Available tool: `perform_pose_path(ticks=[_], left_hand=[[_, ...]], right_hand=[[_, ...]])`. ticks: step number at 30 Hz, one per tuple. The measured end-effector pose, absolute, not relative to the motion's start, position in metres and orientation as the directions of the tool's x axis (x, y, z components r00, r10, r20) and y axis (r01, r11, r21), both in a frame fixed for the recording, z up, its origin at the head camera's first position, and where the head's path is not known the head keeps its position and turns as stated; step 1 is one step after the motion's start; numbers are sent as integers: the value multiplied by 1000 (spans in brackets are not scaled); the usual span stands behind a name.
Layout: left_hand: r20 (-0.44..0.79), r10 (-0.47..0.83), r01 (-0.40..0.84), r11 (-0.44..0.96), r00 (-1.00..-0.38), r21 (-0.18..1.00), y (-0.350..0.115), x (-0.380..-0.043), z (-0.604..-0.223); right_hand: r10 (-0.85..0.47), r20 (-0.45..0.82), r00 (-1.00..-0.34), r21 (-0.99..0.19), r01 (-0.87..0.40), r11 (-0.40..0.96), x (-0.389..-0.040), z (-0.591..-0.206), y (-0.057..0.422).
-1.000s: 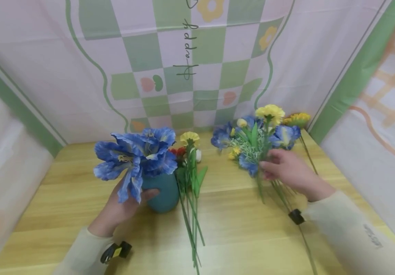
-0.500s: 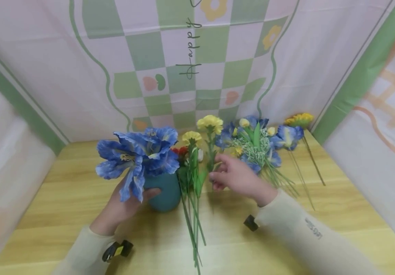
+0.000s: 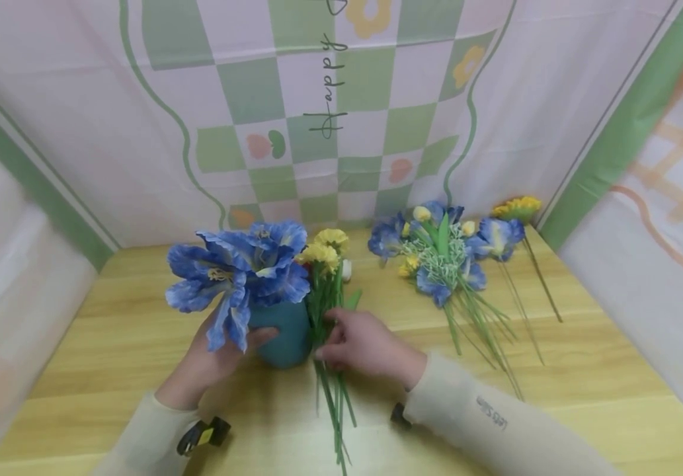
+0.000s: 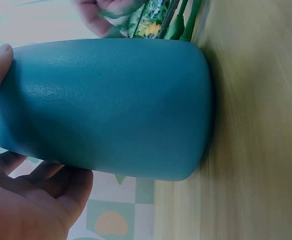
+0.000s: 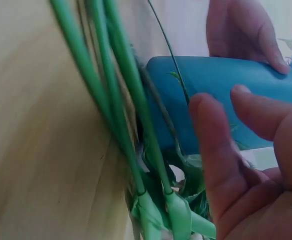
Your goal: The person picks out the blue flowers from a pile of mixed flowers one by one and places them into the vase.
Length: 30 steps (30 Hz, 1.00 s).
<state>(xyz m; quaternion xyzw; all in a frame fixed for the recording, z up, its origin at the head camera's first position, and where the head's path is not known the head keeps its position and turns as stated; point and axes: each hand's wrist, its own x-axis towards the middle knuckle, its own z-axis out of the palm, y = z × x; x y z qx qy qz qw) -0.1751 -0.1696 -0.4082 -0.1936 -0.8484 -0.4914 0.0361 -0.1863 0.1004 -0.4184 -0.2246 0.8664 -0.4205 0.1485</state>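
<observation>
Your left hand point(image 3: 217, 358) grips the smooth teal vase point(image 3: 284, 340), upright well inside the worktop's point(image 3: 109, 324) left edge; your right hand point(image 3: 373, 345), fingers apart, nears green stems point(image 5: 128, 65).

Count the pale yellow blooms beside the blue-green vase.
2: the front bloom, lower and nearer the vase, and the rear bloom, just behind it to the right. Others may be hidden.
</observation>
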Motion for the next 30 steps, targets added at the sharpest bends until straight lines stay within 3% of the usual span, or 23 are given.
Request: perform_pose_path(ticks=[6, 14, 23, 30], left_hand=[[235, 283, 345, 446, -930, 826, -170, -175, -409], [194, 263, 297, 445, -945, 845, -171, -174, -406], [103, 258, 197, 371, -961, 908, -168, -176, -397], [93, 280, 146, 176, -956, 973, -167, -175, -395]], right_hand=[[-529, 49, -847, -639, -433, 635, -182, -416, 115], [-474, 100, -875, -476, -460, 749, -185, -396, 172], [-276, 44, -960, -408, -269, 872, -200, -374, 280], [-157, 12, -988, -319, -153, 935, -224, -366, 376]])
